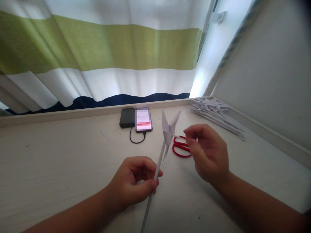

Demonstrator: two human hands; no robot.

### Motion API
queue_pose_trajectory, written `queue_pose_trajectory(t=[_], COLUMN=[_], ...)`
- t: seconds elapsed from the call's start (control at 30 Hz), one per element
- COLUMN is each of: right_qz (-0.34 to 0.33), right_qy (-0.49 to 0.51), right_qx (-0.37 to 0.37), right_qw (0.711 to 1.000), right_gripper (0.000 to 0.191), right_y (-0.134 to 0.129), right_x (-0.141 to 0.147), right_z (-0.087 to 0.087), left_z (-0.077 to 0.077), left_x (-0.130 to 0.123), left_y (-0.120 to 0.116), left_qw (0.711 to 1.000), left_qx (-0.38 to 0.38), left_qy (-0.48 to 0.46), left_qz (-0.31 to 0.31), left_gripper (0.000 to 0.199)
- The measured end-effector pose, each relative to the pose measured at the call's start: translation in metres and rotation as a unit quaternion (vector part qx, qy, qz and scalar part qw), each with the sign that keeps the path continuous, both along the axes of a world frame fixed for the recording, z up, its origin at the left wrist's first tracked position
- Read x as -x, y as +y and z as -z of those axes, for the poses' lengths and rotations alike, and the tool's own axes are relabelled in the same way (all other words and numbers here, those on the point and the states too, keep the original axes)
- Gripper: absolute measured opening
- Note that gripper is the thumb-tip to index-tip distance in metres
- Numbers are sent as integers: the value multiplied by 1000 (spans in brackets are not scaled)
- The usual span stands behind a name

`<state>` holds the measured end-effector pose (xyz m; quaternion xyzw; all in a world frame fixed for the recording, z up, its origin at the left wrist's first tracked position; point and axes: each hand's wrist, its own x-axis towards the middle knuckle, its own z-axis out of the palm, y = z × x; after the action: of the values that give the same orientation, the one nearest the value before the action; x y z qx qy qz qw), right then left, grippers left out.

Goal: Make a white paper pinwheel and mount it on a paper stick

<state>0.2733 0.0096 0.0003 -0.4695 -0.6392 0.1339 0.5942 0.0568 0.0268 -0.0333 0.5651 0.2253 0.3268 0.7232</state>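
A folded white paper flower point(167, 132) with pointed petals tops a thin white rolled-paper stem point(159, 161). My left hand point(136, 181) pinches this stem between thumb and fingers, so the flower tilts slightly to the right above the table. Right of the flower is my right hand point(210, 152), its fingers curled and its thumb close to the fingertips. A thin white strip point(179, 136) runs from the flower toward those fingertips; whether they grip its end is unclear. Red-handled scissors point(181, 156) lie behind, partly hidden by my right hand.
Several similar white paper pieces with long stems point(218, 116) lie piled at the back right by the wall. A lit phone point(143, 119) rests beside a black power bank point(127, 118), joined by a cable point(137, 142). A striped curtain point(131, 47) hangs behind the table's raised edge.
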Motion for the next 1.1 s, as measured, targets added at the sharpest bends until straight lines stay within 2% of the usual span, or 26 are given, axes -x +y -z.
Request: queue_pose_trajectory(t=[0.2, 0.37, 0.6, 0.8, 1.1], right_qz=[6, 10, 8, -9, 3], right_qy=[-3, 1, 73, 71, 47], right_qx=[18, 20, -7, 15, 40], right_qw=[1000, 1000, 997, 997, 998], right_gripper=[19, 19, 13, 12, 10], right_y=[1, 0, 3, 4, 1], right_x=[0, 0, -5, -3, -4], right_z=[3, 2, 3, 5, 5], left_z=[-1, -4, 3, 3, 14], left_x=[0, -1, 2, 3, 5], left_y=[0, -1, 4, -2, -7], left_qw=[1000, 999, 995, 994, 988], left_qx=[0, 51, 80, 92, 97], left_qy=[3, -6, -51, -56, -116], left_qz=[-17, -18, -20, -34, 22], left_gripper=[17, 20, 19, 20, 16])
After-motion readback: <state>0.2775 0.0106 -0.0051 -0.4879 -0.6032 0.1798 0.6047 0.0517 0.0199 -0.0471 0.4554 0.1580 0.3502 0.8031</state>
